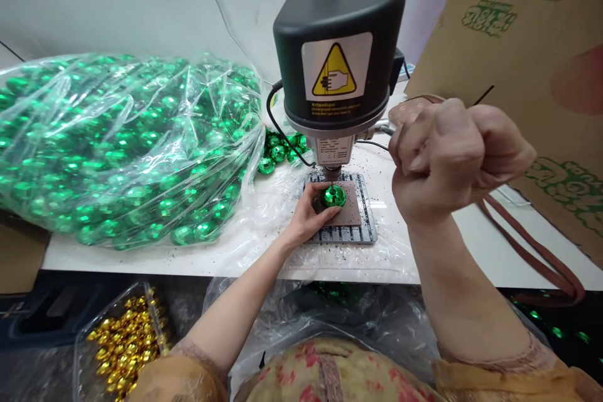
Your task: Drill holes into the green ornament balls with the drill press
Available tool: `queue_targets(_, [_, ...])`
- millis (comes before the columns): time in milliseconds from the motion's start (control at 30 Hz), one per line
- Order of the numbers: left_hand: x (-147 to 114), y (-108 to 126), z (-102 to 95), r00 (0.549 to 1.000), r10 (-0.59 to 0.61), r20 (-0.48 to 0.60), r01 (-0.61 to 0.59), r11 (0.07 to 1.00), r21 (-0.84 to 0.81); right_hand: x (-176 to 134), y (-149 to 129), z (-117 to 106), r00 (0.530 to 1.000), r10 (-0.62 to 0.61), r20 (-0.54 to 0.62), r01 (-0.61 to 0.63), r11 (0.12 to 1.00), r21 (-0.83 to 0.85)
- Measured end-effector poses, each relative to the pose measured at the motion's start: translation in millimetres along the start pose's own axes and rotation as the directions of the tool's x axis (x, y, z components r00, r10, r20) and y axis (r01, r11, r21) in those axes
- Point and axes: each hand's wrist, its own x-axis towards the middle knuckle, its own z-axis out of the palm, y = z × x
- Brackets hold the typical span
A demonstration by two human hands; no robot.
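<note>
White bench [398, 257], pale wall [117, 0] behind. Black drill [339, 69] above slotted plate [370, 226] topped with brown pad [353, 204]. Our left grip [311, 217] closed round green ball [335, 197], thumb nearer us; ball at pad, directly below drill's tip. Our right grip [447, 157] curled into raised fist beside drill; we cannot tell what it holds. At left, clear bag [141, 144] full of green balls; lower left, gold balls [127, 345] in clear tub [81, 352]. Carton [532, 75] at right.
</note>
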Motion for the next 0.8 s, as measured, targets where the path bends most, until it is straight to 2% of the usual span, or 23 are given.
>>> queue_targets(100, [-0.1,-0.9,-0.2,1.0,-0.005,0.012,0.005,1.0,0.0,-4.1,0.9,-1.5,1.0,-0.029,0.011,0.029,1.0,-0.001])
queue_targets(300, [-0.6,1.7,0.4,1.0,-0.001,0.015,0.001,1.0,-0.001,-9.6,-1.0,-3.8,1.0,0.025,-0.011,-0.026,0.997,-0.071])
queue_targets(500, [-1.0,2.0,0.5,1.0,-0.001,0.02,0.001,1.0,-0.016,-16.3,2.4,-13.3,0.999,-0.034,0.017,0.035,0.998,-0.056])
queue_targets(667, [-1.4,3.7,1.7,1.0,0.009,0.007,-0.008,0.999,-0.036,-21.5,4.6,-19.9,1.0,-0.002,0.029,0.005,0.995,-0.097])
queue_targets(800, [-1.3,3.0,1.3,1.0,-0.006,0.019,0.007,0.999,-0.036,-22.1,9.0,-18.6,0.997,-0.073,0.018,0.074,0.996,-0.048])
